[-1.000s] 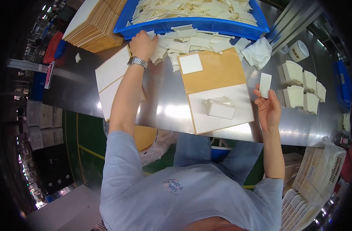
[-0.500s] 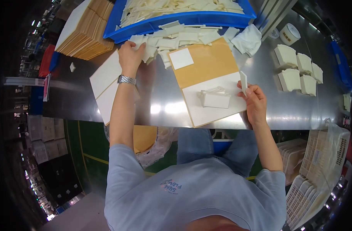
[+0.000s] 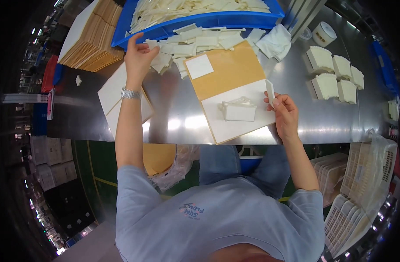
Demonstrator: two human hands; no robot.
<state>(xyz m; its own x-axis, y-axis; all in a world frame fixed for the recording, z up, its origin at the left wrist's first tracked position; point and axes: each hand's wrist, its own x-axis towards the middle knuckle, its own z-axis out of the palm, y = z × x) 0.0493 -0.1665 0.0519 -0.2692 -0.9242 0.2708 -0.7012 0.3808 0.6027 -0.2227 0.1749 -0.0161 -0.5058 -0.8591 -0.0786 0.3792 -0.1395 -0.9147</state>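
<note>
My left hand [image 3: 138,61] is at the left end of a heap of flat white plastic pieces [image 3: 207,41], its fingers spread, index finger stretched toward a blue tray [image 3: 208,21]. Nothing shows clearly in its grip, though its thumb is close to the nearest pieces. Between the thumb and fingers of my right hand [image 3: 285,114], a thin white plastic piece [image 3: 270,91] stands on edge. Just left of that hand lies a brown-and-white board [image 3: 241,65]. A small bunch of white pieces [image 3: 239,112] rests on its white half, and a white square [image 3: 199,67] on its brown half.
The blue tray holds many loose white pieces. At the back left rises a stack of brown boards [image 3: 93,41]; another white board [image 3: 121,102] lies under my left forearm. To the right are a white cloth [image 3: 274,42], a round tub [image 3: 324,34] and several stacked white bundles [image 3: 325,86].
My left hand has lifted slightly away from the pieces and its fingers have spread. The right hand keeps hold of its white piece. The whole view has shifted a little.
</note>
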